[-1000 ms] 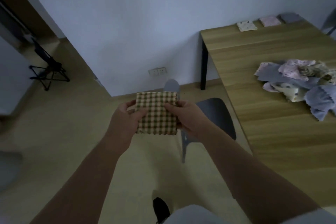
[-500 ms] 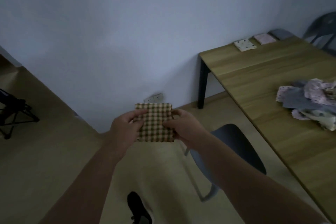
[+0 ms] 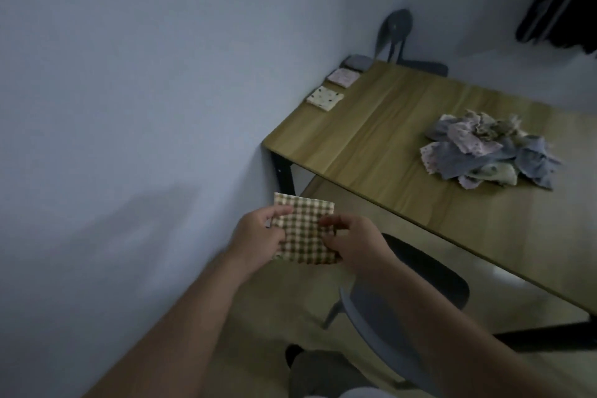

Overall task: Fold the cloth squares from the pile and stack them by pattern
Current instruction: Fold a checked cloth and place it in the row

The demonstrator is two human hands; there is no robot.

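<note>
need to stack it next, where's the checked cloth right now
In the head view the checked cloth is low and centre, held off the table between the left hand and right hand, above the near chair.

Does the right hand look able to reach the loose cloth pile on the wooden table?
Probably not yet: the right hand pinches the brown checked cloth square well short of the pile, though nothing blocks it.
</note>
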